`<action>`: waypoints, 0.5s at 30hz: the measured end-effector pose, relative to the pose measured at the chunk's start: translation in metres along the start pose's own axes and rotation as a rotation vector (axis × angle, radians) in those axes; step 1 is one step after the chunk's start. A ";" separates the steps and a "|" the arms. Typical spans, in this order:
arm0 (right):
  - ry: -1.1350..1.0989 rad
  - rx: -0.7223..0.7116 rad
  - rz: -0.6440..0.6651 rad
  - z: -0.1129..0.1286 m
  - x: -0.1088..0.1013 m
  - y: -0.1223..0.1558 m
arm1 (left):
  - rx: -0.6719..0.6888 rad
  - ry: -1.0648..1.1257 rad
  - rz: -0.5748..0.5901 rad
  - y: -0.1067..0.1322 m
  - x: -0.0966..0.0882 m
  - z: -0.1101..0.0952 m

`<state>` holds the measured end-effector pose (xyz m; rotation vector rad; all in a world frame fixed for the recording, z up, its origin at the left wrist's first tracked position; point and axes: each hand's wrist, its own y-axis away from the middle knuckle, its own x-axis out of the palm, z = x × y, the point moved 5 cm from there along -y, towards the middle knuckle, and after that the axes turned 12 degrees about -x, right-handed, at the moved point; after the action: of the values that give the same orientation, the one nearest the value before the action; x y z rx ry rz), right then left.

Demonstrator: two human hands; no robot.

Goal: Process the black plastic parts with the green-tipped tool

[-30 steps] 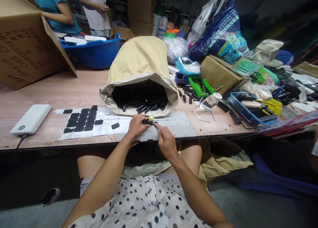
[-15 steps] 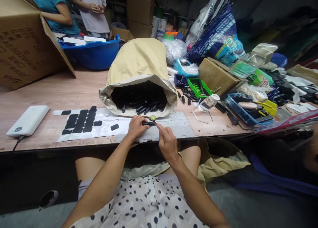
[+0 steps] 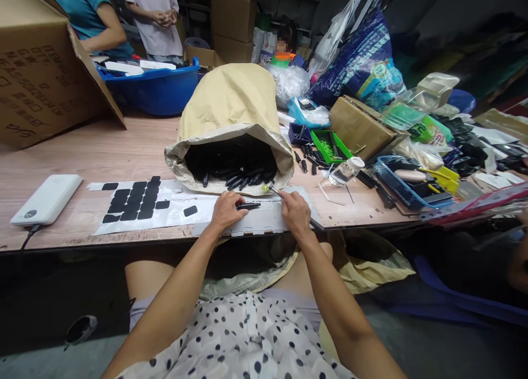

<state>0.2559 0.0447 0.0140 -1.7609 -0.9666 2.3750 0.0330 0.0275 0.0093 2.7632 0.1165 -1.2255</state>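
Note:
My left hand [image 3: 226, 210] is closed on a slim black pen-like piece [image 3: 248, 206], pressing it flat against a grey board [image 3: 264, 223] at the table's front edge. My right hand [image 3: 296, 211] grips a small hammer [image 3: 279, 192] with a yellow-green face and a dark handle end behind the wrist. The hammer's head is up and to the right, apart from the piece, near the lip of the sack. Right behind both hands lies a tan woven sack [image 3: 231, 93], its mouth facing me, filled with similar black pieces [image 3: 247, 176].
To the left, a white sheet [image 3: 169, 217] carries black rounded pads, beside a white power bank [image 3: 47, 199]. A green tray [image 3: 342, 150], a clear jar [image 3: 346, 171] and a blue basket [image 3: 383, 178] stand right. A carton [image 3: 49, 76] and blue tub [image 3: 160, 93] are behind; people stand beyond.
My right hand has moved right, lifting the hammer off the black piece. My left hand stays in place. Light green bits now show in the green tray.

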 end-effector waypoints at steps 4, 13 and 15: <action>0.053 -0.050 0.032 -0.017 0.013 -0.005 | 0.022 0.009 0.001 -0.002 0.003 0.004; 0.082 -0.049 0.033 -0.015 0.021 0.000 | 0.537 0.066 -0.159 0.044 -0.007 -0.019; 0.084 -0.044 0.031 -0.015 0.020 0.000 | 0.726 0.066 -0.062 0.077 0.010 -0.024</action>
<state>0.2614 0.0591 -0.0053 -1.8874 -0.9951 2.2934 0.0666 -0.0456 0.0236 3.4242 -0.3031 -1.4083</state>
